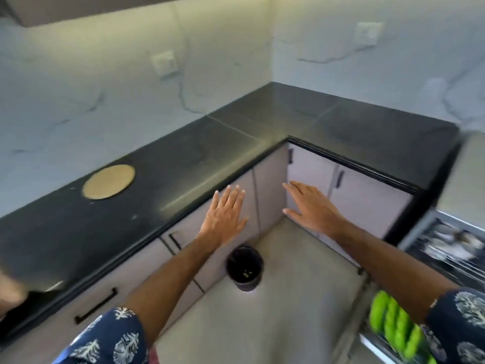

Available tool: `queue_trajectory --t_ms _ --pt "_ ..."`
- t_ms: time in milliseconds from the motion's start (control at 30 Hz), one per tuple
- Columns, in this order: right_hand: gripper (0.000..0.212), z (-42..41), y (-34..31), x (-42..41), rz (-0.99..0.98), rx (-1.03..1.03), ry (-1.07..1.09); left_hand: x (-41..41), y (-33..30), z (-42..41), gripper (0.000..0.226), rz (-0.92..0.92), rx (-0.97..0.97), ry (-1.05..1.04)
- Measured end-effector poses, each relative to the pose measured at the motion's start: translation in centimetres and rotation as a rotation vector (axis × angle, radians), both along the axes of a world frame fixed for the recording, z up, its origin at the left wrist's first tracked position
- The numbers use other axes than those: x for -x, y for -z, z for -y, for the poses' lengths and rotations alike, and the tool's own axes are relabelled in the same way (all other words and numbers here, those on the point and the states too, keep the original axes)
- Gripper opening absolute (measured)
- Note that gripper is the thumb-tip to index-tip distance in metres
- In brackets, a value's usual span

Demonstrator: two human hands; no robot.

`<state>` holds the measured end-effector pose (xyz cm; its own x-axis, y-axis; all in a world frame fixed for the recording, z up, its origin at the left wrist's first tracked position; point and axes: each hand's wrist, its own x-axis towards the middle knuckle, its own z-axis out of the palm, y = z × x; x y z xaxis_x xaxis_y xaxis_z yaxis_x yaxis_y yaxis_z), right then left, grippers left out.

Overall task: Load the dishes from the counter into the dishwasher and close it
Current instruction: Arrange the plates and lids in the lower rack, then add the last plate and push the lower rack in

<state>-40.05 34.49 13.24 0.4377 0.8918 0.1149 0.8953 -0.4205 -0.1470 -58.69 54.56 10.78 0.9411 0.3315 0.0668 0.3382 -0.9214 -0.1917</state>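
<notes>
Both my hands are stretched out in front of me with straight fingers, holding nothing. My left hand [226,215] hovers before the grey cabinet fronts under the black counter [183,153]. My right hand [312,206] hovers near the inner corner of the cabinets. On the counter at the left lies a round tan disc [109,182]. At the right edge an open dishwasher rack [446,245] shows blurred dishes, and lower down several green plates [396,327] stand in a rack. The view is motion-blurred.
A black bin [245,267] stands on the grey floor by the cabinets. The L-shaped counter wraps the corner, with white marble walls and two sockets behind. A blurred object sits at the far left edge [10,292].
</notes>
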Motion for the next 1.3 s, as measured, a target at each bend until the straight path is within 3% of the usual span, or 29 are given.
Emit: queue_trajectory --t_ms 200,433,633,867,1067,1167,1300 --pt "0.066 -16.8 -1.5 6.4 0.003 -0.030 -0.213 11.5 -0.1 -14.5 0.073 -0.008 0.005 -0.275" --pt "0.058 -31.7 -0.5 11.3 0.009 0.001 -0.499 19.8 3.2 -24.4 0.070 0.003 0.122 -0.540" --pt "0.055 -43.9 1.8 12.8 -0.045 0.060 -0.637 21.8 5.5 -30.8 0.070 -0.035 0.200 -0.693" --pt "0.055 -55.1 4.4 12.2 -0.342 0.230 -0.633 20.4 5.5 -39.8 0.066 -0.066 0.300 -0.828" --pt "0.053 -60.5 6.8 11.6 -0.770 0.315 -0.384 19.6 5.6 -47.1 0.061 0.207 0.535 -0.973" --pt "0.052 -63.7 7.8 11.9 -0.870 0.298 -0.241 20.4 5.8 -51.2 0.057 0.325 0.644 -1.106" --pt "0.061 -66.7 8.8 13.1 -1.024 0.283 -0.074 20.9 6.2 -56.3 0.050 0.688 0.945 -1.341"
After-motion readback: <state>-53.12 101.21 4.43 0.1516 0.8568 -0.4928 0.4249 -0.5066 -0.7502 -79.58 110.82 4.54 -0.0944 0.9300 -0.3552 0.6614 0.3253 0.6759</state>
